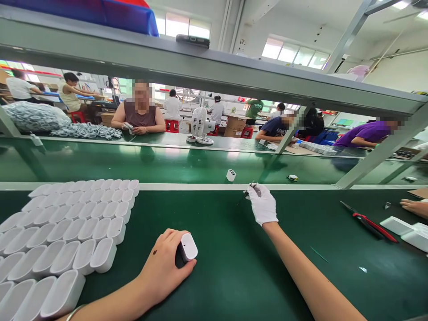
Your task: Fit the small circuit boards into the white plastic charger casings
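My left hand (163,263), bare, is closed around a white plastic housing (190,246) with rounded ends and a small dark slot in its face. Something dark shows beneath it, between thumb and fingers. Higher up and to the right, my right hand (263,204) wears a white glove and pinches thin dark tweezers (248,192) whose tips point down over the green bench. Rows of white oblong plastic shells (80,227), open side up, fill the bench left of my left hand. Beyond my right hand, a white piece with dark openings (231,175) rests on the green belt.
Red-handled pliers (374,226), white trays (397,225) and a co-worker's hand (416,207) are at the right. A thin green strip (319,254) lies on the bench (220,276). A metal shelf beam (214,67) crosses overhead. A person (140,113) and a fan (200,125) are across the belt.
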Demonstrator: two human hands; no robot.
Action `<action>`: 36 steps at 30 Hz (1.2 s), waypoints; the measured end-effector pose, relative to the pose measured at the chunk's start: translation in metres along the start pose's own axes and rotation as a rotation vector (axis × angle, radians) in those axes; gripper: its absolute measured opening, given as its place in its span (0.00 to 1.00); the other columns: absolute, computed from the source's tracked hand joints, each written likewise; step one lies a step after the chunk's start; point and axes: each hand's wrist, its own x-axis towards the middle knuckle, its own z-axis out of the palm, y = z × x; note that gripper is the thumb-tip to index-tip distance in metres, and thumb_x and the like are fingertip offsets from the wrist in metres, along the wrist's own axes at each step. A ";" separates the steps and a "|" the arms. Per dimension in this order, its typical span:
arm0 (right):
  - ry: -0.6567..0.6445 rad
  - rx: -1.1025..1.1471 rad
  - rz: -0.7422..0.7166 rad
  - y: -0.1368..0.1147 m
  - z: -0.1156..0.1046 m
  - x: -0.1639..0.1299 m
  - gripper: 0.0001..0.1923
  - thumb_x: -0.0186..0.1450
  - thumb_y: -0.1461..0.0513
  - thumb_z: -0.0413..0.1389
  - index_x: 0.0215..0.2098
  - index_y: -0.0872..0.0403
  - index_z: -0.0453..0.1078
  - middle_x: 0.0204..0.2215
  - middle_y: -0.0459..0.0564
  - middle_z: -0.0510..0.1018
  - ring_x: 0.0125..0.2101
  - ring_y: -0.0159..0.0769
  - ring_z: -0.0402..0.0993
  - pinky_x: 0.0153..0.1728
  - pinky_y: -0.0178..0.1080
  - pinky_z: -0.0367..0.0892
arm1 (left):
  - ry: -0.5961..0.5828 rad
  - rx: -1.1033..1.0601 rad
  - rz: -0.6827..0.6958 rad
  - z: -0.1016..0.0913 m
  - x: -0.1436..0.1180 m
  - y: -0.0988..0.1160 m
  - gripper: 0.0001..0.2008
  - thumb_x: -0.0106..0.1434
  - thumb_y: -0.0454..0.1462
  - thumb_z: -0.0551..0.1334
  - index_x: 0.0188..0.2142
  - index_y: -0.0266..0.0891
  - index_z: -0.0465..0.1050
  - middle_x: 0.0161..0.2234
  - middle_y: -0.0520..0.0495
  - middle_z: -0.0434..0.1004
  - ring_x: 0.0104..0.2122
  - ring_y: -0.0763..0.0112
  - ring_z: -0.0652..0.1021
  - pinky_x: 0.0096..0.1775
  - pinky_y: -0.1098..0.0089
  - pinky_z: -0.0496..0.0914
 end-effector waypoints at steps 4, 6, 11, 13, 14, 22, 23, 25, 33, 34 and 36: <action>0.009 -0.015 -0.026 0.001 -0.001 -0.001 0.26 0.51 0.43 0.57 0.34 0.55 0.68 0.28 0.50 0.75 0.30 0.38 0.73 0.34 0.44 0.73 | -0.035 -0.010 -0.027 0.000 0.000 0.001 0.17 0.54 0.34 0.60 0.44 0.44 0.68 0.42 0.49 0.74 0.45 0.60 0.71 0.48 0.56 0.69; 0.015 -0.030 -0.043 0.001 -0.001 -0.002 0.26 0.51 0.42 0.56 0.33 0.55 0.68 0.28 0.50 0.75 0.30 0.39 0.73 0.35 0.45 0.72 | -0.053 -0.015 -0.043 -0.001 0.000 0.002 0.17 0.54 0.34 0.60 0.44 0.44 0.68 0.42 0.49 0.74 0.45 0.60 0.71 0.48 0.56 0.68; 0.056 -0.056 -0.082 0.001 -0.002 -0.002 0.27 0.53 0.41 0.54 0.34 0.55 0.69 0.29 0.51 0.75 0.32 0.40 0.73 0.39 0.48 0.71 | -0.077 -0.021 -0.060 -0.002 0.001 0.003 0.16 0.55 0.34 0.60 0.44 0.44 0.67 0.42 0.50 0.73 0.45 0.61 0.70 0.49 0.56 0.67; 0.059 -0.062 -0.091 -0.001 -0.002 -0.002 0.27 0.53 0.41 0.54 0.34 0.55 0.69 0.30 0.51 0.75 0.32 0.40 0.73 0.38 0.47 0.71 | -0.082 -0.025 -0.064 -0.002 0.000 0.004 0.16 0.55 0.34 0.60 0.44 0.44 0.67 0.43 0.50 0.73 0.46 0.61 0.70 0.49 0.56 0.67; 0.058 -0.064 -0.094 -0.002 -0.001 -0.002 0.26 0.53 0.41 0.54 0.34 0.55 0.69 0.30 0.52 0.76 0.32 0.40 0.73 0.38 0.47 0.72 | -0.082 -0.027 -0.065 -0.002 0.000 0.003 0.16 0.55 0.34 0.60 0.44 0.44 0.67 0.43 0.50 0.73 0.46 0.61 0.70 0.49 0.56 0.67; 0.065 -0.094 -0.076 -0.012 0.000 -0.008 0.22 0.53 0.46 0.54 0.33 0.55 0.70 0.28 0.52 0.76 0.30 0.41 0.74 0.37 0.47 0.72 | -0.061 -0.026 -0.043 -0.002 0.002 0.002 0.16 0.53 0.33 0.61 0.43 0.42 0.68 0.42 0.48 0.73 0.45 0.60 0.70 0.49 0.56 0.66; 0.073 -0.103 -0.065 -0.013 0.000 -0.008 0.21 0.52 0.46 0.54 0.33 0.54 0.70 0.29 0.52 0.76 0.30 0.42 0.74 0.37 0.47 0.71 | -0.063 -0.023 -0.042 -0.002 0.003 0.002 0.15 0.52 0.34 0.61 0.42 0.42 0.68 0.42 0.48 0.73 0.45 0.60 0.70 0.49 0.56 0.66; 0.085 -0.109 -0.045 -0.015 -0.001 -0.008 0.21 0.51 0.47 0.54 0.33 0.54 0.70 0.30 0.53 0.76 0.31 0.44 0.75 0.38 0.48 0.71 | -0.069 -0.023 -0.044 -0.003 0.003 0.003 0.15 0.52 0.34 0.62 0.41 0.41 0.68 0.41 0.47 0.74 0.44 0.60 0.71 0.48 0.56 0.66; 0.029 -0.162 0.012 -0.024 0.001 -0.011 0.19 0.48 0.48 0.54 0.30 0.53 0.68 0.25 0.51 0.74 0.27 0.42 0.72 0.35 0.46 0.69 | -0.053 -0.051 -0.045 -0.005 0.003 0.008 0.14 0.50 0.36 0.63 0.38 0.41 0.68 0.41 0.49 0.74 0.43 0.59 0.70 0.47 0.57 0.66; 0.023 -0.158 0.013 -0.026 0.001 -0.012 0.19 0.48 0.48 0.54 0.30 0.53 0.68 0.24 0.51 0.74 0.27 0.42 0.72 0.35 0.45 0.69 | -0.053 -0.059 -0.045 -0.005 0.003 0.007 0.14 0.50 0.36 0.63 0.38 0.41 0.68 0.40 0.49 0.74 0.43 0.59 0.70 0.46 0.57 0.66; 0.038 -0.142 0.013 -0.028 0.001 -0.014 0.18 0.47 0.48 0.54 0.29 0.53 0.67 0.24 0.51 0.74 0.27 0.42 0.72 0.34 0.45 0.69 | -0.057 -0.071 -0.045 -0.005 0.003 0.007 0.14 0.50 0.37 0.63 0.38 0.41 0.68 0.41 0.49 0.74 0.43 0.59 0.70 0.46 0.57 0.66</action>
